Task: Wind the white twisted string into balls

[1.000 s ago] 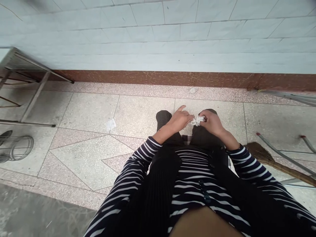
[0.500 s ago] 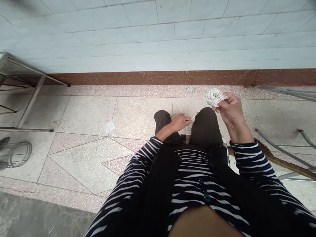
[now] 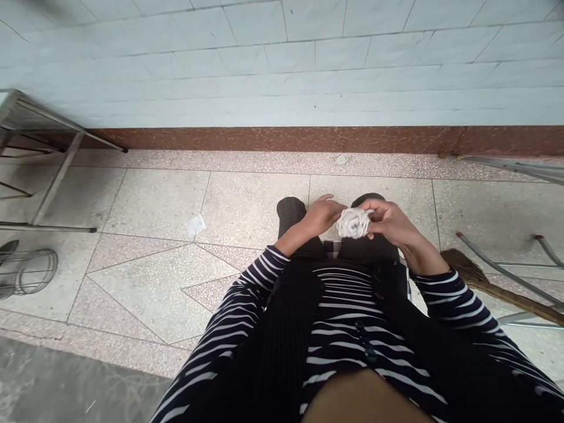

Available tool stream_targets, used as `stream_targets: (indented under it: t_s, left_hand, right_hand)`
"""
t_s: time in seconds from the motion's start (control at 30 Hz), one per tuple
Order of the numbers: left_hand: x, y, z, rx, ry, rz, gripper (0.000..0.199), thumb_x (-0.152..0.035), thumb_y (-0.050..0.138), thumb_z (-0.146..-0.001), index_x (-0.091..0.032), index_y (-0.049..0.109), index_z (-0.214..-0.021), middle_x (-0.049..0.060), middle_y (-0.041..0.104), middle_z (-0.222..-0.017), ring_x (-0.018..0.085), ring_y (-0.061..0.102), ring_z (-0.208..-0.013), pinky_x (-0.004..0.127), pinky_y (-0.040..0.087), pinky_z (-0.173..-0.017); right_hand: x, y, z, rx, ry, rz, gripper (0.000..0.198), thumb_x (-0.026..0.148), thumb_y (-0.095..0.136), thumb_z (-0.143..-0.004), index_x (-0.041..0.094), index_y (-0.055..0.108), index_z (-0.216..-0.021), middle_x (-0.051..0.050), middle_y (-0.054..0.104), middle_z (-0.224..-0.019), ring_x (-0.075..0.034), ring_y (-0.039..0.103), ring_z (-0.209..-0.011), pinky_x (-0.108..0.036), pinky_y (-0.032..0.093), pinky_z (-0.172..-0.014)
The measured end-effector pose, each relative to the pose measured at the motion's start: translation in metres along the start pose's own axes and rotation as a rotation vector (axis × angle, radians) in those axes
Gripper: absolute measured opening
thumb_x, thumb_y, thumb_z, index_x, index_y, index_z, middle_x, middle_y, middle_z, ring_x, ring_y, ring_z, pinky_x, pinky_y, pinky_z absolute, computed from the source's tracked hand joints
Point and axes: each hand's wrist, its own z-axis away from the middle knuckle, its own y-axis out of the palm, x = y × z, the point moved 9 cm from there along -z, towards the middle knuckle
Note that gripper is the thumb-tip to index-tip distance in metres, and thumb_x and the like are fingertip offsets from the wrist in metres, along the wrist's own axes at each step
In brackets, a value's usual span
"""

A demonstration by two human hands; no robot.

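Observation:
A white, rose-shaped coil of twisted cord [image 3: 353, 223] with small dark flecks is held over my lap, its spiral face turned up toward me. My right hand [image 3: 390, 222] pinches the coil's right side between thumb and fingers. At the opposite edge, the closed fingertips of my left hand [image 3: 324, 215] meet the coil, with one finger lifted away. The strand that runs from the coil to my left fingers is hidden now by the coil and the hand.
Dark trousers cover my knees [image 3: 291, 212]. White paper scrap [image 3: 196, 225] lies on the tiled floor. A metal-framed table [image 3: 57, 176] and a wire basket [image 3: 37, 271] stand left; a broom [image 3: 502, 288] and metal legs [image 3: 497, 261] are right. A tiled wall [image 3: 282, 82] rises ahead.
My right hand has brought the coil left and down, from beyond the right knee to my left fingertips. The stretch of cord between the hands no longer shows.

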Motion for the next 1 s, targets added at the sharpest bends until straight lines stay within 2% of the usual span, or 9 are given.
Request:
stream_targets:
  t_s: [0.13, 0.2, 0.27, 0.4, 0.5, 0.63, 0.77, 0.9, 1.0]
  left_hand:
    - [-0.009, 0.024, 0.008, 0.062, -0.028, 0.055, 0.031, -0.031, 0.054, -0.116, -0.019, 0.081, -0.104, 0.005, 0.085, -0.098, 0.019, 0.080, -0.099, 0.047, 0.050, -0.127]
    - [-0.016, 0.020, 0.011, 0.061, -0.001, 0.025, 0.035, -0.032, 0.050, -0.117, -0.019, 0.081, -0.106, 0.005, 0.085, -0.098, 0.018, 0.079, -0.095, 0.048, 0.049, -0.128]
    - [-0.020, 0.011, 0.010, 0.047, 0.030, -0.052, 0.035, -0.031, 0.050, -0.117, -0.019, 0.081, -0.108, 0.006, 0.084, -0.099, 0.018, 0.078, -0.094, 0.051, 0.047, -0.130]
    - [-0.026, -0.001, 0.006, 0.096, 0.126, -0.194, 0.034, -0.028, 0.051, -0.116, -0.019, 0.082, -0.105, 0.005, 0.078, -0.089, 0.018, 0.074, -0.092, 0.053, 0.041, -0.136]
    - [-0.030, -0.006, 0.006, 0.102, 0.163, -0.145, 0.036, -0.029, 0.048, -0.117, -0.020, 0.080, -0.105, 0.004, 0.079, -0.094, 0.018, 0.075, -0.100, 0.050, 0.039, -0.137]
    - [-0.022, -0.013, 0.000, 0.007, 0.063, 0.099, 0.030, -0.030, 0.051, -0.117, -0.023, 0.079, -0.113, 0.004, 0.083, -0.114, 0.017, 0.077, -0.114, 0.047, 0.040, -0.136]
    - [-0.001, -0.009, -0.008, -0.077, -0.059, 0.283, 0.028, -0.029, 0.054, -0.116, -0.020, 0.081, -0.119, 0.006, 0.086, -0.114, 0.018, 0.079, -0.108, 0.046, 0.048, -0.129]
    - [0.027, -0.016, -0.005, -0.128, -0.151, 0.317, 0.033, -0.032, 0.054, -0.114, -0.019, 0.084, -0.110, 0.008, 0.087, -0.108, 0.022, 0.078, -0.108, 0.043, 0.059, -0.113]
    - [0.039, -0.028, 0.003, -0.135, -0.200, 0.248, 0.036, -0.032, 0.052, -0.115, -0.019, 0.082, -0.102, 0.005, 0.086, -0.100, 0.020, 0.077, -0.099, 0.045, 0.056, -0.118]
  right_hand:
    - [0.013, -0.070, -0.006, -0.526, -0.141, 0.077, 0.051, 0.048, 0.091, -0.068, 0.025, 0.054, -0.095, 0.001, 0.063, -0.067, -0.017, 0.060, -0.056, -0.026, 0.043, -0.050]
    - [0.006, -0.084, -0.011, -0.654, -0.118, 0.230, 0.043, 0.041, 0.085, -0.071, 0.026, 0.052, -0.095, 0.002, 0.058, -0.065, -0.018, 0.057, -0.057, -0.027, 0.041, -0.052]
    - [-0.007, -0.074, -0.022, -0.572, -0.061, 0.383, 0.032, 0.027, 0.078, -0.068, 0.024, 0.056, -0.090, 0.000, 0.058, -0.069, -0.017, 0.054, -0.062, -0.027, 0.037, -0.056]
    - [-0.035, -0.028, -0.030, -0.173, 0.069, 0.505, 0.021, 0.016, 0.072, -0.056, 0.020, 0.063, -0.075, 0.000, 0.059, -0.068, -0.014, 0.049, -0.063, -0.025, 0.031, -0.057]
    - [-0.044, -0.009, -0.019, 0.062, 0.178, 0.406, 0.022, 0.026, 0.077, -0.059, 0.019, 0.066, -0.077, 0.002, 0.057, -0.057, -0.014, 0.052, -0.052, -0.025, 0.037, -0.050]
    - [-0.029, 0.007, -0.006, 0.260, 0.232, 0.121, 0.041, 0.041, 0.092, -0.062, 0.018, 0.067, -0.086, 0.000, 0.066, -0.063, -0.013, 0.058, -0.049, -0.021, 0.041, -0.043]
    - [0.001, 0.002, -0.002, 0.199, 0.174, -0.175, 0.054, 0.041, 0.107, -0.055, 0.018, 0.066, -0.082, 0.003, 0.061, -0.058, -0.008, 0.050, -0.041, -0.017, 0.034, -0.038]
    - [0.027, -0.033, 0.012, -0.008, 0.071, -0.215, 0.061, 0.046, 0.112, -0.045, 0.020, 0.070, -0.082, 0.000, 0.063, -0.062, -0.011, 0.053, -0.044, -0.020, 0.037, -0.038]
    - [0.044, -0.068, 0.018, -0.204, -0.034, -0.238, 0.062, 0.050, 0.109, -0.043, 0.023, 0.072, -0.084, -0.002, 0.067, -0.070, -0.014, 0.056, -0.051, -0.022, 0.038, -0.040]
